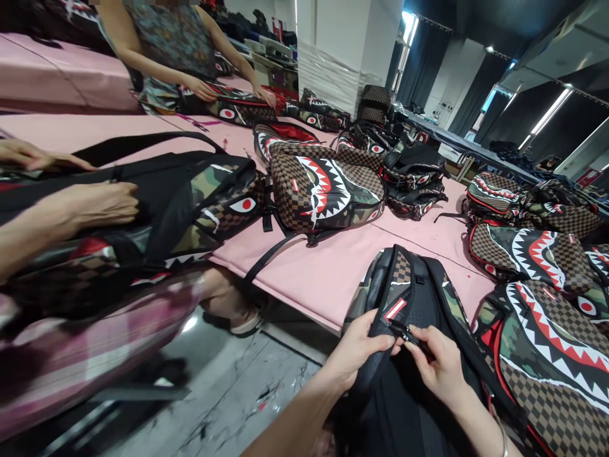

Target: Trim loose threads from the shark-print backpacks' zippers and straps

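A black-backed backpack (pixel 397 406) with camouflage and checkered trim stands in front of me, its padded back facing me. My left hand (pixel 354 349) is closed around one of its shoulder straps (pixel 375 365), just below a red-and-white label (pixel 394 309). Between the thumb and fingers of my right hand (pixel 440 365) is a small black clip (pixel 404 331) at that strap. My left fingertips meet the clip's lower side. Its exact shape is partly hidden by my fingers.
Checkered shark-mouth backpacks (pixel 328 187) stand along the pink table (pixel 304 279), with more (pixel 561 343) close on my right. At left, a co-worker's hands (pixel 95 203) rest on another black-backed bag (pixel 166 178). Across the table another person (pixel 176 51) handles a bag (pixel 242 105).
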Demonstrator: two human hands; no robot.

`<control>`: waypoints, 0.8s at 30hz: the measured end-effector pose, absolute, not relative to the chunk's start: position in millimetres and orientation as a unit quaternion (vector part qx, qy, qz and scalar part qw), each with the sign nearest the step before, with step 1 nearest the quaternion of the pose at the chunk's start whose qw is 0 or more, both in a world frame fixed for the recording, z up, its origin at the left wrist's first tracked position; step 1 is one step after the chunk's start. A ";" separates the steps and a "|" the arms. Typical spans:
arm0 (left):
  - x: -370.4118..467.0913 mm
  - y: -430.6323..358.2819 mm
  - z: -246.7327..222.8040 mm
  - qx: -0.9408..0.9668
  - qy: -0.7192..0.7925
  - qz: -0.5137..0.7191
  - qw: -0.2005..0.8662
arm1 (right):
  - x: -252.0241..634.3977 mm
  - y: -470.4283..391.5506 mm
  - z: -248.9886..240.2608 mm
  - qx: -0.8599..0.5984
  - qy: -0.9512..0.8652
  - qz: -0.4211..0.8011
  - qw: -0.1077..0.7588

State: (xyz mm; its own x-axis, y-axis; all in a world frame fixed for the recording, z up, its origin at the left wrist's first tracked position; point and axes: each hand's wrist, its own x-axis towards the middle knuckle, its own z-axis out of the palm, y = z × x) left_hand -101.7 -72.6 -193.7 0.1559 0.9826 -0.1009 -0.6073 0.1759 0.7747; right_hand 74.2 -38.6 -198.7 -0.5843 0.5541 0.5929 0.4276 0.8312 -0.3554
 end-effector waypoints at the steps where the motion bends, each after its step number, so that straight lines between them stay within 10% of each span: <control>1: -101.4 -72.9 -193.5 0.295 0.316 0.567 0.701 | 74.6 -39.0 -198.2 -0.275 -0.890 0.078 0.356; 24: -87.0 -70.0 -196.6 0.324 0.393 0.575 0.640 | 70.0 -53.8 -197.1 -0.325 -0.869 0.053 0.369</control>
